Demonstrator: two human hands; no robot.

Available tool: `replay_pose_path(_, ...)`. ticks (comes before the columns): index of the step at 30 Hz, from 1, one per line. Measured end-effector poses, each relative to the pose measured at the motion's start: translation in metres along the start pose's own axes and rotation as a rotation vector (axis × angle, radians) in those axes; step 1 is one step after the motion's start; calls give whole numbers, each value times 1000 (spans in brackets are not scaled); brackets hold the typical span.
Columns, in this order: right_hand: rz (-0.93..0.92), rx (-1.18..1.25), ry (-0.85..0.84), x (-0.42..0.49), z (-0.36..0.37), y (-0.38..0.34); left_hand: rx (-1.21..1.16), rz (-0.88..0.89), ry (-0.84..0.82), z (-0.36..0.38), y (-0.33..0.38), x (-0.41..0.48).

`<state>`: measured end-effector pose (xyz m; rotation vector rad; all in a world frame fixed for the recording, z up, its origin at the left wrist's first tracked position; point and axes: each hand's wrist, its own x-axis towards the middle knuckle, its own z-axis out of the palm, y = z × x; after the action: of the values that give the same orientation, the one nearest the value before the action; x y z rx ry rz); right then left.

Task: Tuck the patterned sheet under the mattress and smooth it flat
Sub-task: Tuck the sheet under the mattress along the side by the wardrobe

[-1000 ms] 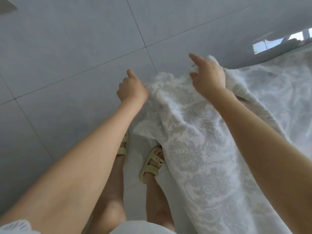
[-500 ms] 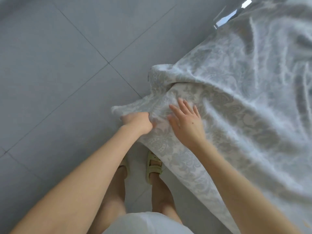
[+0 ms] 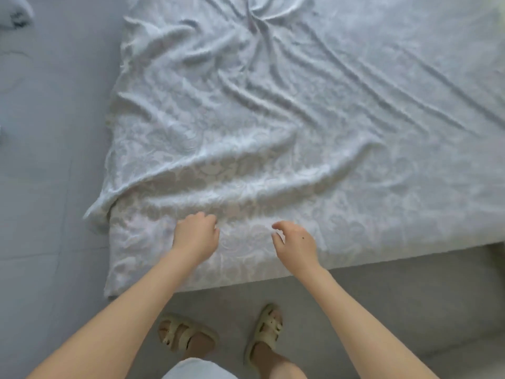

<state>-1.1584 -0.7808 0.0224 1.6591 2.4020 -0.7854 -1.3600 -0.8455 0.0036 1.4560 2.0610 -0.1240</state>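
Grey floor [image 3: 49, 187] to the left of the left fingers [image 3: 203, 216] and back toward the body. On it, a low bed [image 3: 396, 259], near edge running across below both wrists. Directly over the bed, the patterned sheet [image 3: 273, 132], draped down the near side under the right fingers [image 3: 278, 226]. Heavily creased beyond both sets of fingers, long ridges fanning away to the far right, one thick fold just past them. Loose corner sagging off well left of the left fingers. On the floor behind the fingers, two feet in pale sandals [image 3: 188, 335]. Far up-left, a blurred dark-and-pale object [image 3: 16, 15].
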Motion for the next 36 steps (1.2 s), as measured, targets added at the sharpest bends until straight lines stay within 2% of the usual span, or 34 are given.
replay_pose_path(8,286,157,153,-54,-125,182,76,316,14,-35,241,26)
replay_pose_path(13,450,194,225,-112,-204,311,30,477,40,-45,418,24)
replay_pose_path(23,768,397,547,-185,-332,530,61,763,44,-48,727,33)
replay_pose_path(29,893,479,720,-183,-394,667,159,882,35,-35,902,82)
replay_pose_path(36,1070,551,803,-145,-470,837,179,880,11,-16,1119,178)
